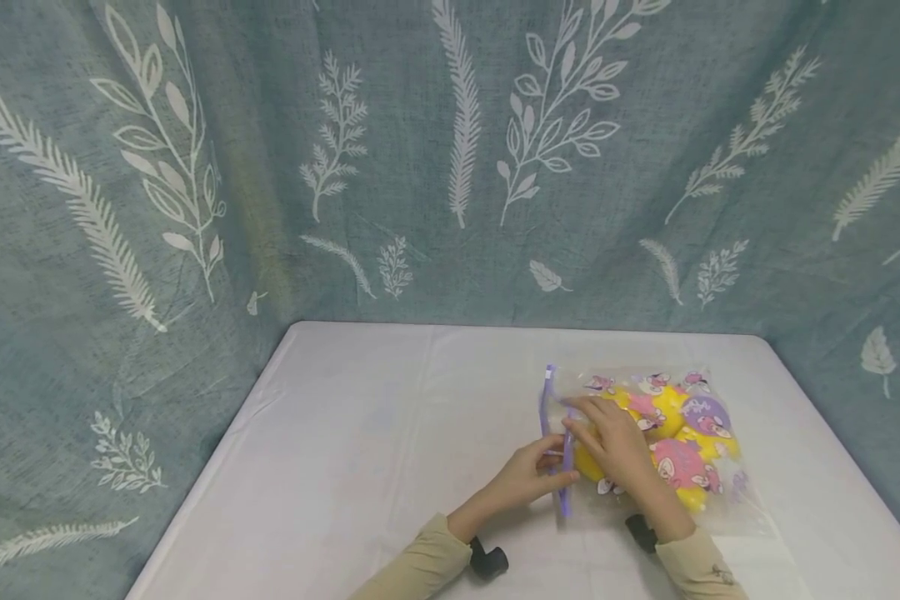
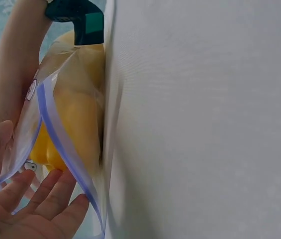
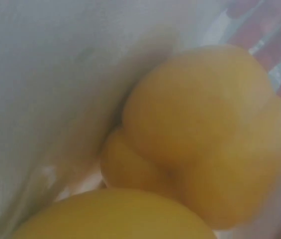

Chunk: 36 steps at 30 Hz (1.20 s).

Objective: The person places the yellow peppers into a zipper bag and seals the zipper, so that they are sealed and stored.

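Observation:
A clear zip bag (image 1: 742, 500) with a purple zip strip and pink and purple prints lies on the table. Yellow bell peppers (image 3: 195, 114) fill it. My left hand (image 1: 525, 473) is at the bag's parted mouth, fingers stretched toward the gap and thumb spread away from them. In the left wrist view, its fingertips are beside the lower purple strip (image 2: 63, 134), with a yellow pepper (image 2: 55, 149) just beyond. My right hand (image 1: 618, 437) lies over the bag's top film and holds the upper lip near the strip with thumb and fingers.
The bag is on the right half of a white-covered table (image 1: 360, 433). A blue-green leaf-print curtain (image 1: 420, 150) hangs behind the table and along its sides. Dark camera mounts (image 1: 487, 560) are at both wrists, close to the tabletop.

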### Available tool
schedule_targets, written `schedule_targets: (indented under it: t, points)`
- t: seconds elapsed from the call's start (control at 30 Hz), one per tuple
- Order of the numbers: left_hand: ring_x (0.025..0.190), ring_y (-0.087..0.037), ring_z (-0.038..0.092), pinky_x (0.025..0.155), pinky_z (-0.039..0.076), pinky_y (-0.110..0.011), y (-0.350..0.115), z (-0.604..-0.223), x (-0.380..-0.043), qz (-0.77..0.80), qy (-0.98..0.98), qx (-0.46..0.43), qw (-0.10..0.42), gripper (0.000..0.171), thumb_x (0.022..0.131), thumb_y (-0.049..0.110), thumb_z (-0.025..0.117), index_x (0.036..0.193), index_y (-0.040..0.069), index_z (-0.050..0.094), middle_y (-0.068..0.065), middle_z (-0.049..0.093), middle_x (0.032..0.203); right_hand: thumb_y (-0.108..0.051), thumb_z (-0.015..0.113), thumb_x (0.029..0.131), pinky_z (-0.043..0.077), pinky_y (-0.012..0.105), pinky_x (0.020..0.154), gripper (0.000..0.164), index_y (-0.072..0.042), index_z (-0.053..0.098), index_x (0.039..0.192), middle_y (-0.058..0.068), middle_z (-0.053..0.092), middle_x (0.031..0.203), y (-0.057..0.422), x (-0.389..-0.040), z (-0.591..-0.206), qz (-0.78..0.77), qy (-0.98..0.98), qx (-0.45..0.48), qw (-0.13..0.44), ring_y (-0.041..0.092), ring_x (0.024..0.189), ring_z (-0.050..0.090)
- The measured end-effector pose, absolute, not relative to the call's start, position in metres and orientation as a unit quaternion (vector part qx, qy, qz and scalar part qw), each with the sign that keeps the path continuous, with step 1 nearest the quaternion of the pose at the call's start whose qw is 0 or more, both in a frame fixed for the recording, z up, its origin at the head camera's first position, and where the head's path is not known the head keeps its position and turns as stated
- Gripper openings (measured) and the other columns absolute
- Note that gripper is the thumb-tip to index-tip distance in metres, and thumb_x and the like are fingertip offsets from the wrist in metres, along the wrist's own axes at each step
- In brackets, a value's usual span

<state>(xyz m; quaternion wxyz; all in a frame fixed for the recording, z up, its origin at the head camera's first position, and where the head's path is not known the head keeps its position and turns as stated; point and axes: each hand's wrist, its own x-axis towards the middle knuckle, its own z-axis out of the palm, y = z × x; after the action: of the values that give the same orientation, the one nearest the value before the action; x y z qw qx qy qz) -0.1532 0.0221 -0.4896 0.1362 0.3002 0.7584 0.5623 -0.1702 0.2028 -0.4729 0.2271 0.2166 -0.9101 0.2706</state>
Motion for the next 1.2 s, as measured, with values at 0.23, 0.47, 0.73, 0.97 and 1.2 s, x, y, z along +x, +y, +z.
schedule_targets:
  t: [0.23, 0.47, 0.73, 0.97, 1.2]
  points:
    - [0.114, -0.028, 0.056, 0.095, 0.046, -0.023, 0.021, -0.488, -0.151, 0.553, 0.763, 0.312, 0.124, 0.051, 0.089, 0.017, 0.061, 0.134, 0.003, 0.042, -0.015, 0.052, 0.131, -0.028, 0.062, 0.088, 0.049, 0.046, 0.086, 0.031, -0.017, 0.062, 0.118, 0.003, 0.062, 0.114, 0.203, -0.169, -0.467, 0.278, -0.909, 0.223, 0.216, 0.026, 0.105, 0.058]
    - [0.109, -0.025, 0.058, 0.093, 0.048, -0.027, 0.018, -0.488, -0.147, 0.532, 0.781, 0.311, 0.101, 0.052, 0.088, 0.019, 0.063, 0.134, 0.004, 0.043, -0.016, 0.057, 0.124, -0.033, 0.059, 0.091, 0.049, 0.049, 0.088, 0.035, -0.018, 0.058, 0.122, 0.004, 0.060, 0.121, 0.206, -0.173, -0.457, 0.262, -0.921, 0.222, 0.183, 0.027, 0.111, 0.056]
    - [0.104, -0.028, 0.060, 0.085, 0.052, -0.028, 0.014, -0.488, -0.142, 0.520, 0.796, 0.296, 0.085, 0.052, 0.084, 0.015, 0.067, 0.131, 0.004, 0.045, -0.015, 0.060, 0.118, -0.031, 0.060, 0.090, 0.048, 0.051, 0.088, 0.034, -0.016, 0.060, 0.121, 0.008, 0.061, 0.118, 0.208, -0.176, -0.443, 0.249, -0.926, 0.234, 0.161, 0.031, 0.109, 0.056]
    - [0.101, -0.027, 0.060, 0.079, 0.051, -0.019, 0.011, -0.489, -0.138, 0.499, 0.814, 0.291, 0.056, 0.057, 0.081, 0.014, 0.070, 0.131, 0.007, 0.043, -0.014, 0.057, 0.117, -0.033, 0.058, 0.091, 0.040, 0.059, 0.095, 0.034, -0.016, 0.060, 0.120, 0.012, 0.060, 0.122, 0.212, -0.180, -0.431, 0.221, -0.939, 0.227, 0.132, 0.038, 0.118, 0.049]
    - [0.092, -0.019, 0.058, 0.074, 0.051, -0.016, 0.007, -0.489, -0.132, 0.475, 0.828, 0.298, 0.037, 0.061, 0.082, 0.018, 0.069, 0.135, 0.010, 0.040, -0.012, 0.054, 0.108, -0.028, 0.061, 0.089, 0.047, 0.053, 0.089, 0.032, -0.014, 0.061, 0.118, 0.012, 0.060, 0.119, 0.216, -0.184, -0.416, 0.204, -0.942, 0.237, 0.124, 0.035, 0.108, 0.056]
